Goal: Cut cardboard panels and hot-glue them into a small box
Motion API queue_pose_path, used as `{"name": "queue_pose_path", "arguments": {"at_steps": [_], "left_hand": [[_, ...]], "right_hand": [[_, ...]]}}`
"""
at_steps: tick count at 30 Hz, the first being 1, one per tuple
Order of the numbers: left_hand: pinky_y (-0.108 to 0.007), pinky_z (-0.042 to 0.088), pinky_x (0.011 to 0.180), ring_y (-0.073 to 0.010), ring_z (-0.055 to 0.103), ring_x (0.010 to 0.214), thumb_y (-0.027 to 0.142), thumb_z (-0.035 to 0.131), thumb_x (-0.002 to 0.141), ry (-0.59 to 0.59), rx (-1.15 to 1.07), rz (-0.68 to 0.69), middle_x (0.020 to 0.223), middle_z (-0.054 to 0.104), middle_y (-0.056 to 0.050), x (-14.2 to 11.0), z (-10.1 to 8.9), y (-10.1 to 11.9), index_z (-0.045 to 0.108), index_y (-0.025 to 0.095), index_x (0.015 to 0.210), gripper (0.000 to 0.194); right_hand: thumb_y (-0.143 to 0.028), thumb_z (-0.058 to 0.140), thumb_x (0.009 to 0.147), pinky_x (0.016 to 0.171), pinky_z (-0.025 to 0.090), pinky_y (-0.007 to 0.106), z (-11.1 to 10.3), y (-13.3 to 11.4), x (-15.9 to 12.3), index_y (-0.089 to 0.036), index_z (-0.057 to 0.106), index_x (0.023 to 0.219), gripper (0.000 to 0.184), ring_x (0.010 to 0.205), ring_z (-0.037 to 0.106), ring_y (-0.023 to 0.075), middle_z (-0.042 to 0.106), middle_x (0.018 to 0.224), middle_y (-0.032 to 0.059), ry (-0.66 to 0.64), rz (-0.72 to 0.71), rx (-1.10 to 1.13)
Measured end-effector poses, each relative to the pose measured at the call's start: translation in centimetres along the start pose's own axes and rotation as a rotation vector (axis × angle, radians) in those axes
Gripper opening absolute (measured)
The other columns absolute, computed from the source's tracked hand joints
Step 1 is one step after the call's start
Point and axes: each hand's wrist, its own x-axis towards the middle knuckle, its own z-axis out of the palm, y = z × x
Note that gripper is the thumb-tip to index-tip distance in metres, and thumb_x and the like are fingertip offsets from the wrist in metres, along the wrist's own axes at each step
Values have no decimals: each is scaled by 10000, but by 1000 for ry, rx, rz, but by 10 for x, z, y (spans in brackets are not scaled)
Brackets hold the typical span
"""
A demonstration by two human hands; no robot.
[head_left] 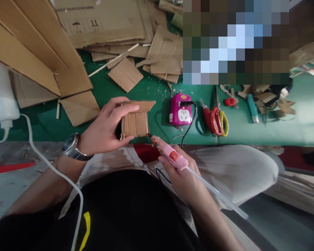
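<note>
My left hand [111, 123], with a metal watch on its wrist, grips a small cardboard box [136, 124] from its left side, fingers over the top and thumb along the lower edge. The box has an upright flap along its far side. In my right hand [179, 174] is a pink hot glue gun [170, 153], my fingers wrapped round it. Its dark nozzle points at the box's lower right corner and looks to be touching or nearly touching the edge. A long clear glue stick [217, 191] sticks out of its back end.
A magenta power socket [180, 109] with a black plug stands right of the box. Red-and-yellow-handled scissors [217, 120], a red-handled pointed tool [207, 116] and a teal cutter [252, 108] lie farther right. Cardboard pieces [126, 74] cover the back. A white cable [49, 162] hangs at left.
</note>
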Motion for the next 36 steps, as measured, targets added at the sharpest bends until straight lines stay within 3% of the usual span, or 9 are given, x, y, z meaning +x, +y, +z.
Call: {"name": "queue_pose_path", "arguments": {"at_steps": [5, 15, 21, 27, 31, 36], "left_hand": [[-657, 519, 1194, -402, 542, 1444, 331, 871, 854, 1, 3, 0, 1491, 500, -177, 0, 0, 0, 408, 274, 1600, 879], [-655, 508, 1202, -418, 547, 1442, 288, 889, 815, 19, -31, -13, 1500, 511, -167, 0, 1, 1, 428, 290, 1599, 909], [-654, 510, 1200, -418, 552, 1435, 270, 882, 808, 11, -28, -22, 1500, 509, -159, 0, 0, 2, 425, 303, 1593, 909], [-661, 507, 1200, -425, 547, 1438, 253, 881, 795, 0, -25, -25, 1498, 504, -163, 1, 0, 3, 408, 309, 1589, 926], [-662, 508, 1201, -422, 550, 1438, 247, 884, 794, -2, -27, -26, 1496, 505, -165, 1, -1, 4, 408, 312, 1584, 925], [-663, 504, 1208, -419, 540, 1452, 234, 887, 789, -1, -37, -40, 1501, 501, -153, 1, 0, 4, 409, 327, 1587, 935]], "right_hand": [[-327, 542, 1144, 894, 622, 361, 0, -2, 0, -263, 642, 1557, 429, 1023, 763, 256, 782, 1092, 80, 20, -51, -31], [-327, 541, 1145, 854, 614, 363, 0, -4, -1, -241, 635, 1552, 427, 992, 753, 255, 767, 1071, 83, 9, -39, -28], [-295, 533, 1133, 907, 630, 388, 1, -8, -2, -260, 608, 1555, 429, 1041, 757, 277, 754, 1088, 90, -24, -21, -33], [-316, 574, 1106, 819, 639, 373, 5, -6, -6, -233, 666, 1319, 246, 976, 750, 267, 719, 1084, 100, -31, 42, -3], [-284, 565, 1107, 884, 633, 364, 11, -4, -9, -226, 634, 1343, 252, 1099, 742, 264, 721, 1154, 111, -19, 15, 16], [-305, 568, 1112, 845, 630, 388, 16, -1, -12, -221, 653, 1292, 216, 981, 736, 270, 705, 1010, 88, 42, 2, -15]]}}
